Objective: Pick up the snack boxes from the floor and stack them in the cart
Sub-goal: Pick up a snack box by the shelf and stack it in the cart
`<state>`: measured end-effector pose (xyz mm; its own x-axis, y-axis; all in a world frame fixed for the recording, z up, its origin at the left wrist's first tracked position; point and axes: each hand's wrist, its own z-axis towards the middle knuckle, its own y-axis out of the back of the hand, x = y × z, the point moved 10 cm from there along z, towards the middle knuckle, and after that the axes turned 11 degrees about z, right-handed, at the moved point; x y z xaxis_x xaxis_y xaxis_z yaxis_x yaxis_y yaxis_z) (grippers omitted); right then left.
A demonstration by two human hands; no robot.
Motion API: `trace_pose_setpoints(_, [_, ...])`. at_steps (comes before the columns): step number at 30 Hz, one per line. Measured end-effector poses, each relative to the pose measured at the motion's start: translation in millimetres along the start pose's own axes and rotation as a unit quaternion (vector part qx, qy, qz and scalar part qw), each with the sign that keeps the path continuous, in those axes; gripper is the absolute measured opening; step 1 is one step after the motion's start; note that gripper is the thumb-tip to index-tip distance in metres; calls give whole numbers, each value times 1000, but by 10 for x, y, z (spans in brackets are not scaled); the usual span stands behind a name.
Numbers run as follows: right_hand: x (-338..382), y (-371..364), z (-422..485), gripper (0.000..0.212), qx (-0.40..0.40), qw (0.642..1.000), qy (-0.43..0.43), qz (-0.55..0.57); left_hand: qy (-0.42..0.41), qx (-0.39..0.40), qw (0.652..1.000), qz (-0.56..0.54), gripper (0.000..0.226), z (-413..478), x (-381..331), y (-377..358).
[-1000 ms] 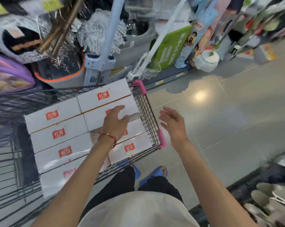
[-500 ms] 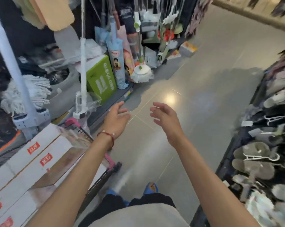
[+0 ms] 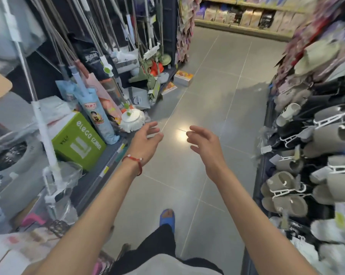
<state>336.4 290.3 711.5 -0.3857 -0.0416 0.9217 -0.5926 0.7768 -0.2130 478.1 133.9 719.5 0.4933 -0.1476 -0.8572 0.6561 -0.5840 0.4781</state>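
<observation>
Both hands out front, nothing in them. Left hand (image 3: 145, 141) and right hand (image 3: 204, 143) are level and apart, fingers loosely curled, no grip. Orange-topped grey snack box (image 3: 183, 77) sits on the grey tiled floor (image 3: 217, 96) at 12 o'clock, well ahead. A flat orange snack box (image 3: 168, 88) leans just beside it. Wire cart (image 3: 31, 219) is at 8 o'clock with blurred white cartons (image 3: 0, 253) inside.

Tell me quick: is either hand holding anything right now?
Left hand: open, fingers relaxed, holding nothing.
Right hand: open, fingers loosely curled, holding nothing.
</observation>
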Motion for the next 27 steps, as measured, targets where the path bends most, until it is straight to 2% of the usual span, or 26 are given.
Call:
trace_pose_setpoints(9, [783,77,1592,19,-23,999,32,-17,-27,11,999,-16,36,1608,-686,-331])
trace_pose_setpoints(17, [1402,80,3162,26,-57,998,18,-15,-17,45,999,-21,34,3285,-1240,-611])
trace_pose_setpoints(24, [1725,210,4540,22,-68,998,7,6,-10,77,997,-14,32,4700,-1548,-1048])
trace_pose_setpoints(27, [1865,245,5285,22,-59,998,4,8,-8,66,998,-9,33,5410,-1654,-1228])
